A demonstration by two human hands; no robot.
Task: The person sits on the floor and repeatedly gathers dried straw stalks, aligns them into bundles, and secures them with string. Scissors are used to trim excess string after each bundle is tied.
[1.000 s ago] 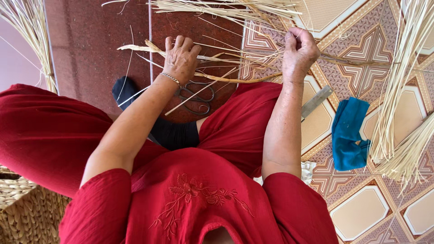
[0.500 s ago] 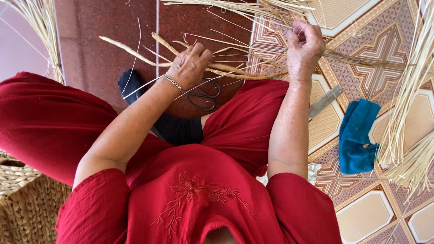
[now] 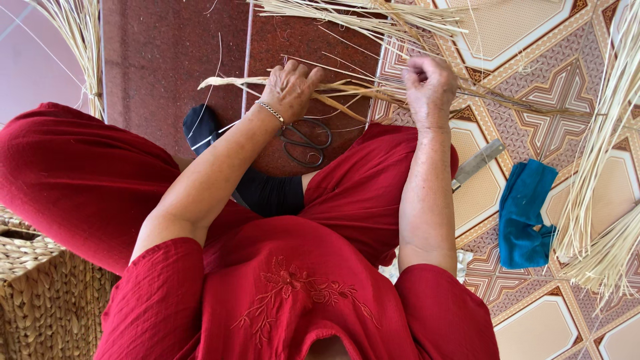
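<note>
I sit on the floor in red clothes with both arms stretched forward. My left hand (image 3: 291, 87) grips a few flat pale straw strands (image 3: 235, 83) that stick out to the left. My right hand (image 3: 429, 83) is a closed fist around the same strands (image 3: 363, 92) where they run into a loose sheaf of straw (image 3: 373, 20) lying ahead. Dark metal scissors (image 3: 305, 141) lie on the floor just below my left hand, beside my knee.
A knife blade (image 3: 477, 163) pokes out by my right leg, with a folded blue cloth (image 3: 525, 213) next to it. Long straw bundles lie at the right (image 3: 600, 167) and top left (image 3: 77, 40). A woven basket (image 3: 33, 287) stands bottom left.
My left hand has shifted along the strands and pulled them flatter, so their free ends now point left instead of up. My right fist stays closed on the straw.
</note>
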